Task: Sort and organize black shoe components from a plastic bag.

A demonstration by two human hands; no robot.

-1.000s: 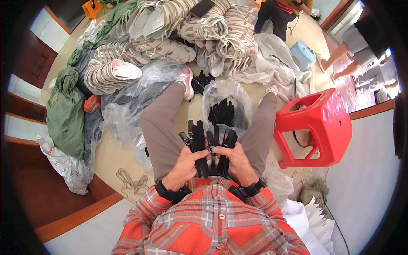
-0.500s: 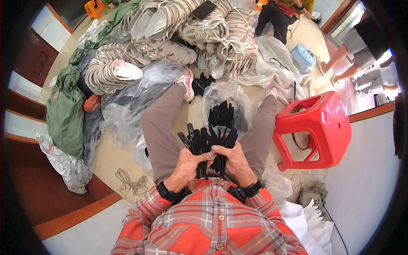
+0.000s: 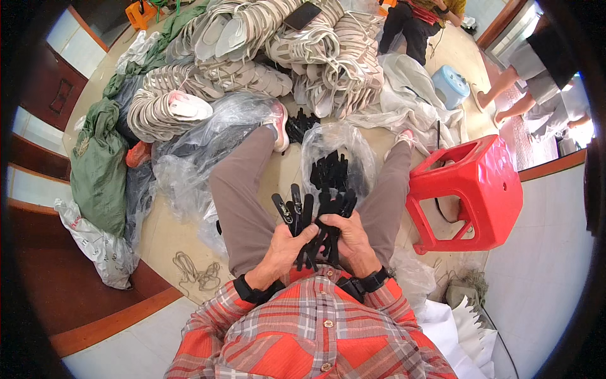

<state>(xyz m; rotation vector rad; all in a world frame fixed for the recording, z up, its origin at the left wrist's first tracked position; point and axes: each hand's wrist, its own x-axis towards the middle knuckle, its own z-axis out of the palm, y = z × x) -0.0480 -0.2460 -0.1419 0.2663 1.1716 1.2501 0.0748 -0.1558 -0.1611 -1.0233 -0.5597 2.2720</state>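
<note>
My left hand [image 3: 285, 250] is closed round a fanned bunch of narrow black strips [image 3: 295, 212] with rounded ends; a few show small shiny fittings. Closed on a second bunch of black strips [image 3: 334, 206] is my right hand [image 3: 355, 242], its thumb lying across them. The two bunches are side by side in front of my shirt, their lower ends crossing close together. Just beyond them, between my legs, a clear plastic bag [image 3: 360, 148] lies spread open with more black strips [image 3: 329, 169] in it. Another small heap of black pieces [image 3: 301, 123] rests on the floor by my left shoe.
Stacked beige shoe uppers [image 3: 252, 38] are heaped ahead, with a phone [image 3: 302, 16] on top. A red plastic stool [image 3: 486, 196] lies tipped at my right. Clear sheeting [image 3: 189, 164] and a green sack [image 3: 98, 177] are on the left. Other people [image 3: 410, 25] are farther off.
The bunch in my left hand has fanned out and tilted, its upper ends now apart from the right bunch. My thumbs have shifted slightly; the surroundings look the same.
</note>
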